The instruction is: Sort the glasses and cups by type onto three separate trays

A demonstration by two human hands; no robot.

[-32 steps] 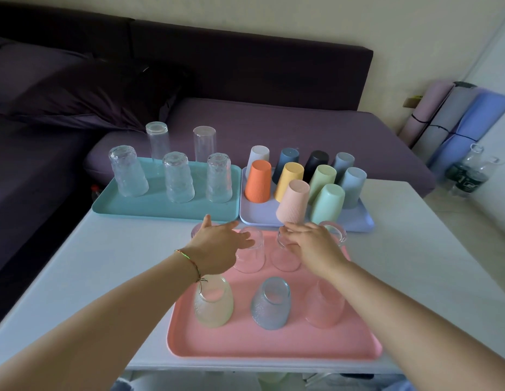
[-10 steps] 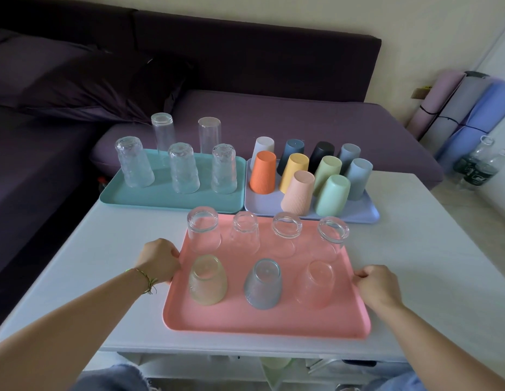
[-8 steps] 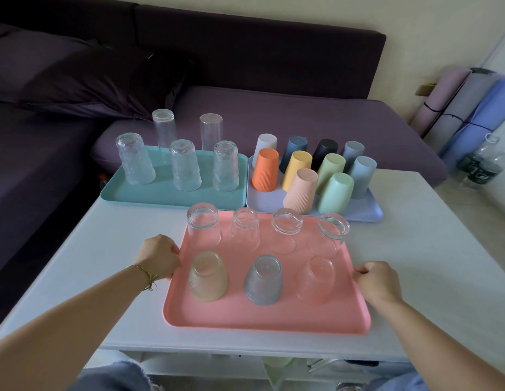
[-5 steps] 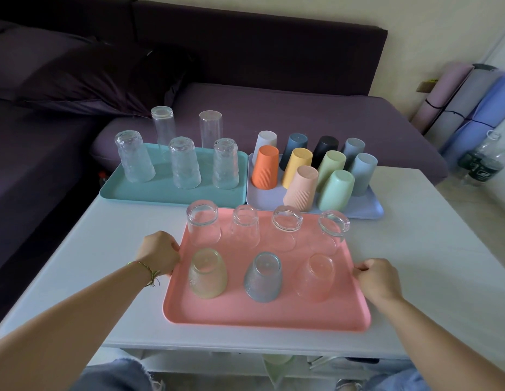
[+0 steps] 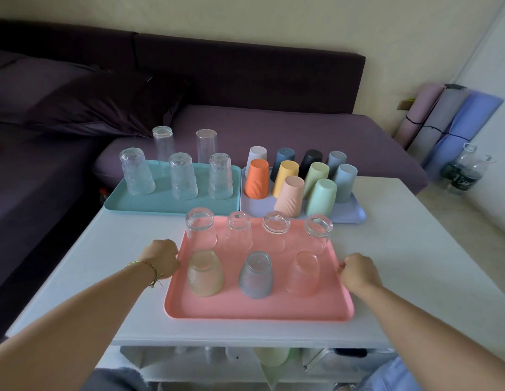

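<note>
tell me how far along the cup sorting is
Done, it seems: tall clear glasses stand on the teal tray, coloured cups on the lilac tray, short glasses on the pink tray. In hand: the left hand and right hand grip the pink tray's side edges. Left: probably only positioning that tray.

I see a white table (image 5: 414, 249) before a dark purple sofa (image 5: 245, 80) with a pillow (image 5: 99, 105), rolled mats (image 5: 448, 122) and clear bottles (image 5: 465, 170) by the right wall.
</note>
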